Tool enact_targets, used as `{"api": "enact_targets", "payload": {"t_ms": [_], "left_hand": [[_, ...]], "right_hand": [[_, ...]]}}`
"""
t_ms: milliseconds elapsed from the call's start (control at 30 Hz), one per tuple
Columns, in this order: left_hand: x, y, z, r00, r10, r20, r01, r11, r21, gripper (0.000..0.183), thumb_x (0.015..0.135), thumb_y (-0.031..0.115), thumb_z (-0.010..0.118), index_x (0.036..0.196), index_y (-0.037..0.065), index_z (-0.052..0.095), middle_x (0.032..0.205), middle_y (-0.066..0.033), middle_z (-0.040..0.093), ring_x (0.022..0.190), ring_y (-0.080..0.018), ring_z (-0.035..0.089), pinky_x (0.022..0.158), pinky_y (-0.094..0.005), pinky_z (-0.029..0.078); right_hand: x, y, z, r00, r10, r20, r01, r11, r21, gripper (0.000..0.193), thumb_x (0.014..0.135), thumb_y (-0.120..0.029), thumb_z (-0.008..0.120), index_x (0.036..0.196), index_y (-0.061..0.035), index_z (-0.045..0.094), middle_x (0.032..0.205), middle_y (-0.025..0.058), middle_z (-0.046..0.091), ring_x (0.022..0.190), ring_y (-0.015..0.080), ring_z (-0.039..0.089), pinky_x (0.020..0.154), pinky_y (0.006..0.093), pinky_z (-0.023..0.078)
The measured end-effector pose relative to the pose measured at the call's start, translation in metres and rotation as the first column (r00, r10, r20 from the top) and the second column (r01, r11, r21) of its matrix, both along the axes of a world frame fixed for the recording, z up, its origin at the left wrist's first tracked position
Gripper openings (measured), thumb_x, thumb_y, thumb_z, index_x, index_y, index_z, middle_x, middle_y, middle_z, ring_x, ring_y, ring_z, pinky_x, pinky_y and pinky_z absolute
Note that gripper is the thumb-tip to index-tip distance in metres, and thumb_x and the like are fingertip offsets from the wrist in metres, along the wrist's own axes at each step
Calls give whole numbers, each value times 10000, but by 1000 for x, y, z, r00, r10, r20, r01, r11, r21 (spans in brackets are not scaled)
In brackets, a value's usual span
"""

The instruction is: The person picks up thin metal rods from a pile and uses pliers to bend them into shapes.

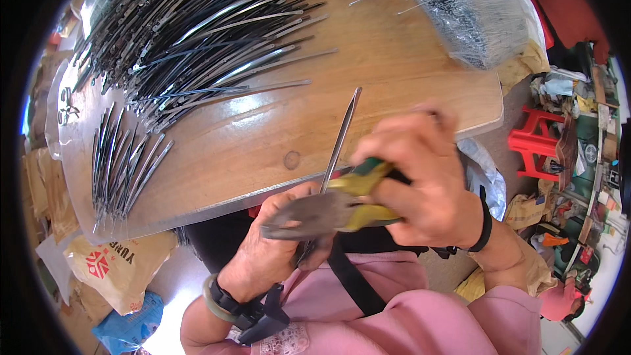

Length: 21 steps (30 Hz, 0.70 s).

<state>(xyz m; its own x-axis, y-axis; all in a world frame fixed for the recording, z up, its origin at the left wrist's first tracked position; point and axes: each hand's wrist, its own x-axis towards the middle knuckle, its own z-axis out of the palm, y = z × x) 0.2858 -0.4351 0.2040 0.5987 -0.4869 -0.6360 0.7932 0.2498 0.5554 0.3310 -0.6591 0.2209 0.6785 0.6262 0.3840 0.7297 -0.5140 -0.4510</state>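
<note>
A long, thin dark metal strip [342,133] points up and slightly right from my left hand [257,258], whose fingers are closed around its lower part. My right hand [430,174], a little blurred, grips pliers [309,215] by their yellow-and-green handles. The plier jaws point left and pass in front of my left hand, hiding some of its fingers. Whether the jaws touch the strip I cannot tell. Both hands are at the near edge of the wooden table [276,133].
A large heap of dark metal strips [204,33] covers the table's far left. A smaller bunch of strips [125,167] lies nearer. Thin wire pieces [453,10] lie in clear plastic at the far right. A red stool [537,141] and a paper bag [121,266] flank the table.
</note>
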Motion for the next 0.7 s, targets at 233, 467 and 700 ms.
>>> {"api": "enact_targets", "payload": {"t_ms": [233, 467, 700], "left_hand": [[-18, -11, 6, 938, 342, 55, -339, 939, -57, 105, 961, 69, 598, 1005, -26, 596, 651, -12, 538, 491, -57, 405, 452, -207, 285], [-20, -15, 17, 901, 345, 262, -375, 925, 69, 62, 923, -35, 608, 983, -29, 597, 681, 4, 559, 548, -23, 426, 494, -186, 325], [-22, -8, 11, 893, 329, 306, -379, 918, 117, 54, 919, -46, 604, 964, -18, 605, 685, 19, 558, 571, -16, 432, 507, -180, 325]], "right_hand": [[-31, -27, -1, 899, -72, -432, 107, 993, 57, 209, 593, -22, 742, 735, 6, 592, 1020, 135, 602, 805, 315, 558, 721, 394, 442], [-39, -22, 3, 813, 1, -583, 60, 995, 84, 366, 647, -84, 782, 1000, -35, 700, 1135, 122, 590, 968, 309, 595, 861, 386, 486], [-36, -21, 2, 798, -40, -602, 85, 995, 47, 387, 671, -113, 787, 1040, -44, 697, 1173, 137, 580, 975, 308, 604, 845, 379, 504]]}}
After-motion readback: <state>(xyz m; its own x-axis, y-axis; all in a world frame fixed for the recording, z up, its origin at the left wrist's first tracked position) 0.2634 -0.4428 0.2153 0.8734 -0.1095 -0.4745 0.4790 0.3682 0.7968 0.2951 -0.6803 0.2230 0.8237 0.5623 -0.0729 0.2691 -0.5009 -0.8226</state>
